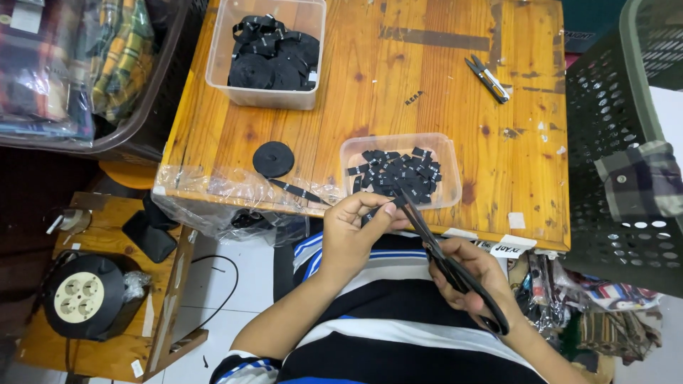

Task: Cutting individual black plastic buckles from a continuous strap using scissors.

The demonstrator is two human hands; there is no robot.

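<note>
1. Striped shirt (398, 320) fills the near edge, cut off at the bottom; both forearms rise from it toward the table edge.
2. Left hand (353, 231): fingers curled, thumb and forefinger pinched on a small dark piece at the fingertips. The piece is mostly hidden by the fingers; hard to tell what it is beyond a scrap of black ribbon.
3. Black ribbon strip (299, 190) lies just left of and beyond that pinch, running from a flat ribbon roll (273, 158) on the wooden table (455, 85). Whether it reaches the pinch cannot be made out.
4. Right hand (473, 281): clenched around the handles of black scissors (448, 267). Blades point up-left, tips right beside the left pinch; blades look nearly closed, exact gap unclear. Lower handle loop shows below the palm.
5. Beyond the pinch: clear shallow tub (449, 171) holding small black cut tags, touching distance past the scissor tips.
6. Far beyond, left of the grip: larger clear tub (220, 64) of black ribbon, top cut off.
7. Far right of the grip: small snips (488, 78); dark perforated basket (612, 107), partly out of frame.
</note>
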